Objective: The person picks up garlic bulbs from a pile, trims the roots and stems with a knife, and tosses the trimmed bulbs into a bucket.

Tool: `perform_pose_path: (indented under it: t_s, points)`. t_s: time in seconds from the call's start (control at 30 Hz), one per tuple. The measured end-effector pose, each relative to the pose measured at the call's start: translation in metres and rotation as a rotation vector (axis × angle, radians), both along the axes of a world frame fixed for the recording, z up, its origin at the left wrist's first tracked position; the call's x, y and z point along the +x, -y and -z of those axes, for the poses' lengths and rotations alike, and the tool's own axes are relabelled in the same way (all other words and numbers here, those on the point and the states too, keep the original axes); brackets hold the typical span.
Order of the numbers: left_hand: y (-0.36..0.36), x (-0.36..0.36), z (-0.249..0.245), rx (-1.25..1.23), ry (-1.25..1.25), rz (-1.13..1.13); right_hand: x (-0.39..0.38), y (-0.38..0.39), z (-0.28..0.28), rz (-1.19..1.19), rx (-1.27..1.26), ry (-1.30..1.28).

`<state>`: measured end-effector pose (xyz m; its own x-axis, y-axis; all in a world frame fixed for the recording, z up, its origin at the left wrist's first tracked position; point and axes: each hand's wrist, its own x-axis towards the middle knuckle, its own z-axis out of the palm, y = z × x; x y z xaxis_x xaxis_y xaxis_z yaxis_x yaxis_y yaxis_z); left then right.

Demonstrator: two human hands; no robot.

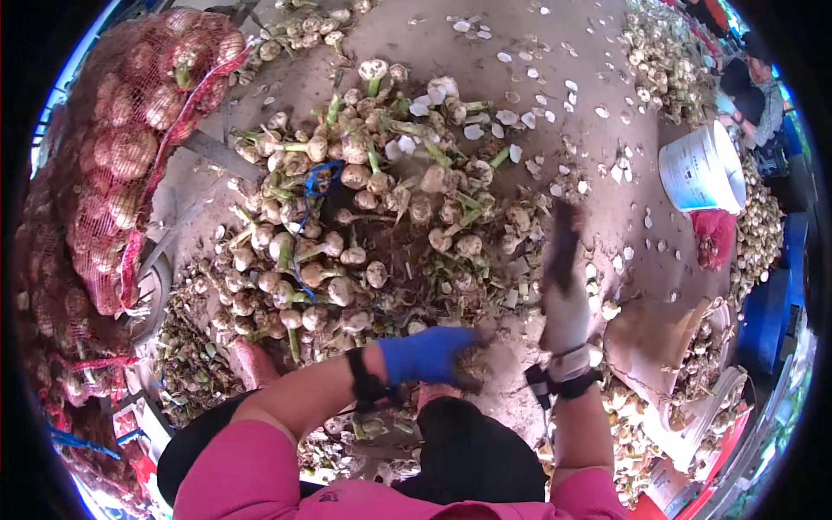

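My left hand (429,355), in a blue glove with dark, dirty fingers, is held low before my knees. Its fingers curl inward, and what they hold is blurred and I cannot tell what it is. To the right, my right hand (566,299) wears a pale glove with a dark finger side. It reaches forward, edge-on and smeared by motion, its fingers stretched out over the floor. A heap of garlic bulbs (341,290) with cut green stems spreads ahead of both hands, with a strip of blue twine (321,178) lying across it.
Red mesh sacks (130,156) of bulbs stand on the left. At the right are a white bucket (693,169), a red mesh bundle (713,238) and a torn cardboard carton (646,347) beside more garlic. Peeled skins dot the concrete floor (589,26). Another person (754,100) works at the far right.
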<state>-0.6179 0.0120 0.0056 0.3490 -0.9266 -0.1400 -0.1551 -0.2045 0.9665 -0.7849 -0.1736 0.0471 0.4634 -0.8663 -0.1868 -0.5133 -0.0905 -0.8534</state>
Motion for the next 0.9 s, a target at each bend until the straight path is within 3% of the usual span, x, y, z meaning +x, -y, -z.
perform_pose_path:
  t_s: [0.1,0.17,0.27,0.37,0.47,0.53,0.57,0.67,0.77,0.8,0.9]
  points:
    - [0.044,0.002,0.008,-0.022,0.488,0.207,0.0,0.027,-0.019,0.181,0.117,0.081]
    - [0.075,0.033,0.002,0.206,0.805,-0.282,0.003,0.019,-0.012,0.141,0.185,0.076]
    - [0.085,0.04,0.049,0.5,0.947,-0.21,0.009,-0.005,0.02,0.073,0.333,0.046]
    - [0.062,0.032,0.069,0.268,1.095,-0.387,0.016,-0.027,0.036,-0.042,0.327,0.005]
    - [0.016,0.042,0.102,0.287,0.166,-0.336,0.019,-0.033,0.036,-0.131,0.189,-0.019]
    - [-0.011,0.048,0.069,0.182,-0.43,-0.56,0.02,-0.031,0.036,-0.186,0.059,-0.074]
    - [-0.02,0.045,0.046,0.129,-0.735,-0.66,0.029,-0.033,0.011,-0.251,-0.05,-0.245]
    - [-0.035,0.025,-0.016,0.118,-0.25,-0.507,0.062,-0.052,-0.025,-0.455,-0.278,-0.168]
    - [-0.038,0.02,-0.035,0.063,-0.192,-0.526,0.093,-0.076,-0.079,-0.649,-0.383,-0.064]
    - [-0.039,0.022,-0.04,0.037,-0.16,-0.52,0.093,-0.073,-0.074,-0.667,-0.353,-0.119]
    - [-0.04,0.032,-0.069,-0.046,0.407,-0.468,0.072,-0.053,-0.008,-0.663,-0.304,-0.37]
